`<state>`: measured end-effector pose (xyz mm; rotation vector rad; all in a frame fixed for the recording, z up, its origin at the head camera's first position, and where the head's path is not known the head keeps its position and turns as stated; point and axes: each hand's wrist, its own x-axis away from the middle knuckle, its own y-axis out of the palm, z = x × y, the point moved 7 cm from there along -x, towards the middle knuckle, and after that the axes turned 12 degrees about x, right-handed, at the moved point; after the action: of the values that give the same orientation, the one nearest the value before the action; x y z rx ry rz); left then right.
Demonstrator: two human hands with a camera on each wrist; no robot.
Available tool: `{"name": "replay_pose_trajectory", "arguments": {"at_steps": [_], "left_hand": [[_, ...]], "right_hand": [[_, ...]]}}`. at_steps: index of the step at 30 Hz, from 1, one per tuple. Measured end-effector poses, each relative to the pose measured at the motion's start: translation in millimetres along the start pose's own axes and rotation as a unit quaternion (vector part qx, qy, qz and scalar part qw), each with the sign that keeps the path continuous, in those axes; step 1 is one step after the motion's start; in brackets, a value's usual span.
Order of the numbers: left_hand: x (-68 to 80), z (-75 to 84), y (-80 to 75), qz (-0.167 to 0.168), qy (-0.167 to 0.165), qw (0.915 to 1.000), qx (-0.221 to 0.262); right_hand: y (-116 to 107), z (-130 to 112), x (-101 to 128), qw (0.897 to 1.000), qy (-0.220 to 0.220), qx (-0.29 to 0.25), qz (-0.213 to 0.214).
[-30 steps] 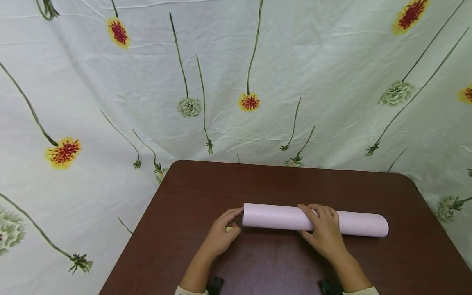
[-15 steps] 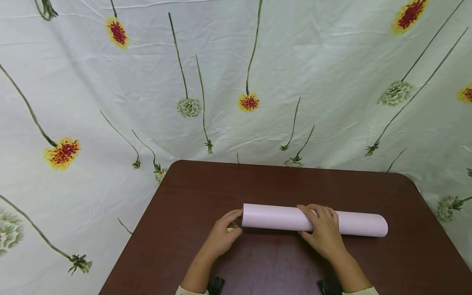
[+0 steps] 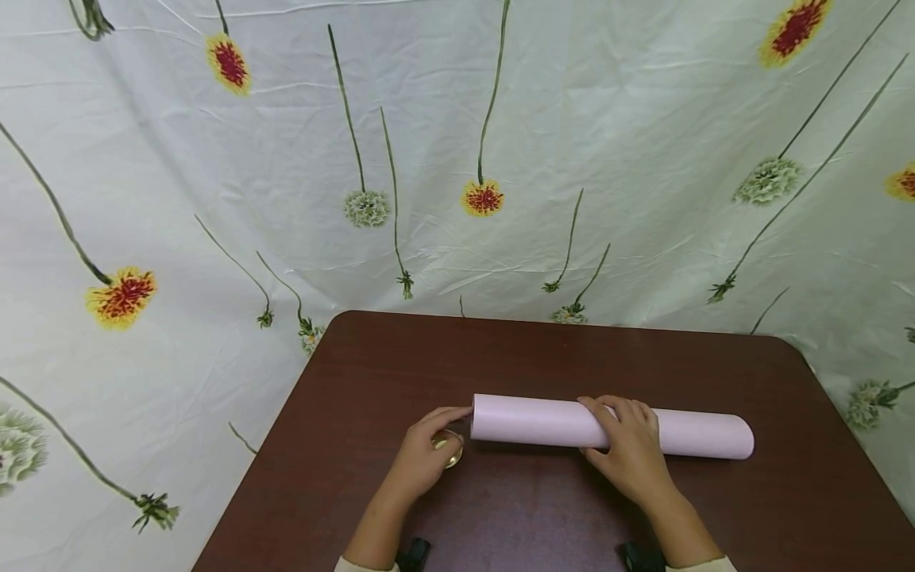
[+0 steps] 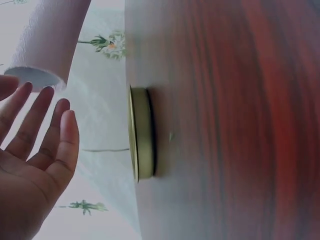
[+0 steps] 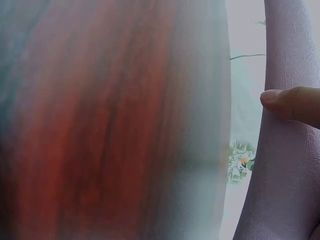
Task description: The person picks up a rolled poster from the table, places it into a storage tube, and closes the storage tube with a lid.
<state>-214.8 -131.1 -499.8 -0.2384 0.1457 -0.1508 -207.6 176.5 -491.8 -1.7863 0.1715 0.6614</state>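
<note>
My right hand (image 3: 631, 449) grips a long pale-pink cylindrical tube (image 3: 536, 421) around its middle. Its thumb (image 5: 285, 104) lies across the tube in the right wrist view. The tube is held level above the table. At the tube's left end is my left hand (image 3: 422, 457), its fingers loosely extended. In the left wrist view the fingertips (image 4: 47, 92) are at the rim of the tube's open end (image 4: 37, 77); whether all of them touch it I cannot tell. Beneath the left hand, a round gold lid (image 4: 144, 132) lies on the table, partly hidden by the hand in the head view.
The dark red-brown wooden table (image 3: 429, 357) has rounded far corners. Behind and left of it hangs a white cloth (image 3: 272, 159) printed with flowers. Dark devices (image 3: 415, 554) sit at both wrists.
My left hand has shifted slightly to the left and its thumb has drawn back, so more of the gold lid shows. The right hand and tube have stayed almost still.
</note>
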Motion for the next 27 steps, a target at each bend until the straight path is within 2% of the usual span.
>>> {"name": "replay_pose_trajectory", "arguments": {"at_steps": [2,5,8,16,27], "left_hand": [[-0.3,-1.8,-3.0,0.001,-0.004,1.0000,0.003],[-1.1,-6.3,-6.7,-0.009,-0.009,0.9998,-0.018],[-2.5,-8.2,-9.6,-0.022,-0.017,0.9972,-0.069],[-3.7,-14.5,-10.6,-0.068,-0.028,0.9801,-0.184],[1.5,-21.6,-5.0,-0.114,-0.018,0.9602,-0.254]], "right_hand": [[0,1,0,1.000,0.001,-0.001,0.000],[-1,2,-1,1.000,0.002,-0.002,0.001],[-1,4,-1,1.000,0.004,-0.001,0.003],[-1,10,-1,1.000,0.009,-0.002,0.003],[-3,12,-1,1.000,0.005,0.003,0.002]]}}
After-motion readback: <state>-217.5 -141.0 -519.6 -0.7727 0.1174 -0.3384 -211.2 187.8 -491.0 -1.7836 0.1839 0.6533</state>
